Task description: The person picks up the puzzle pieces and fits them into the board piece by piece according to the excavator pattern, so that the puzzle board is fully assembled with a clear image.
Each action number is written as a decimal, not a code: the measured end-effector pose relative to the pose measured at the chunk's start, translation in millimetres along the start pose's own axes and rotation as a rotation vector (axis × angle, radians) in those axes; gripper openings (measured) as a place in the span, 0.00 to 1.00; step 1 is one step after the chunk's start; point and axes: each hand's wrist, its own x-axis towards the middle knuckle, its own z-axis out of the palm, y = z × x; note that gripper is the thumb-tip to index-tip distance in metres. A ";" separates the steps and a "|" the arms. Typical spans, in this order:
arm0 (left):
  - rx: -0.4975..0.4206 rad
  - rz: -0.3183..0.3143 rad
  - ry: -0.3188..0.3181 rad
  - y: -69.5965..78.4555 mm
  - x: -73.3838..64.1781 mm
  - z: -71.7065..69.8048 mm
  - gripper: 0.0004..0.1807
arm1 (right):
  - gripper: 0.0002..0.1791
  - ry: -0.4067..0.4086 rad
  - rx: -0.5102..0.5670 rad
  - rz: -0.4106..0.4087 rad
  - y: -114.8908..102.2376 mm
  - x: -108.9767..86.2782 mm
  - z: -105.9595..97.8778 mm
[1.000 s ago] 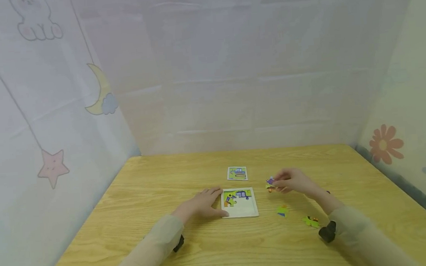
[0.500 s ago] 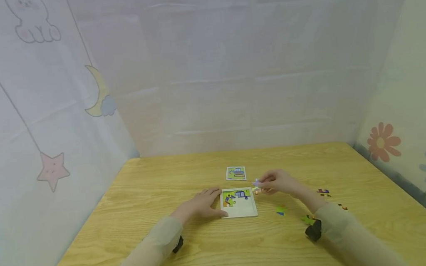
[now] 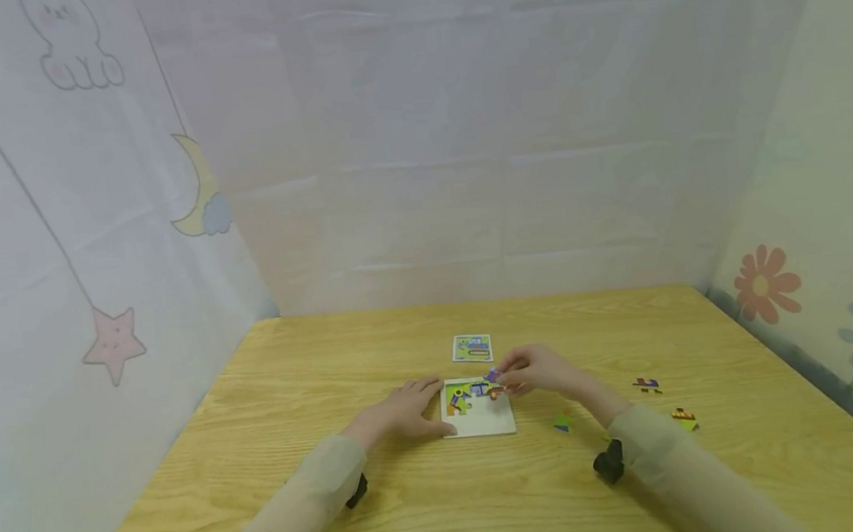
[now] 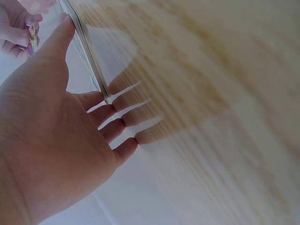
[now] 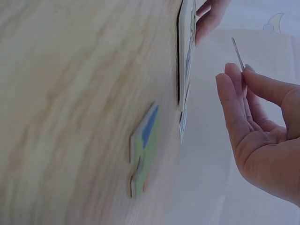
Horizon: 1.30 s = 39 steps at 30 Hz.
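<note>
A white puzzle tray [image 3: 495, 423] lies on the table, its upper part filled with joined pieces showing a green and purple picture. My left hand [image 3: 405, 410] rests at the tray's left side, thumb on the lower left corner and fingers stretched along the table. In the left wrist view those fingertips [image 4: 125, 146] touch the wood beside the tray edge. My right hand [image 3: 536, 370] pinches a purple and orange puzzle piece [image 3: 492, 377] between thumb and fingers, above the tray's upper right corner. The right wrist view shows this piece [image 5: 237, 52] edge-on, raised off the table.
Behind the tray lies a small picture card [image 3: 472, 348]. A green and blue puzzle piece [image 3: 562, 422] sits to the tray's right. Farther right are a red and purple piece [image 3: 646, 385] and a yellow-green one [image 3: 684, 419]. Another green piece is mostly hidden by the right wrist.
My right hand has carried the puzzle piece leftward, from the table right of the tray to over its upper right corner. The left hand has stayed at the tray's left side.
</note>
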 end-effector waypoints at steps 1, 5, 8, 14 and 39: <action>0.000 -0.002 -0.001 -0.2 0.4 0.0 0.49 | 0.13 -0.002 0.001 0.003 -0.9 0.8 1.6; 0.005 -0.007 -0.004 -1.2 1.8 0.0 0.49 | 0.13 -0.013 -0.010 0.021 -2.3 4.4 7.5; 0.011 -0.005 -0.006 -1.9 2.6 0.2 0.49 | 0.13 -0.027 -0.022 0.025 -0.9 7.0 11.1; 0.018 -0.001 -0.007 -2.1 4.3 1.1 0.49 | 0.12 -0.031 -0.059 0.043 -0.2 11.7 17.1; -0.001 0.015 0.004 -4.6 5.5 2.2 0.50 | 0.06 -0.019 -0.217 0.136 1.8 27.2 32.7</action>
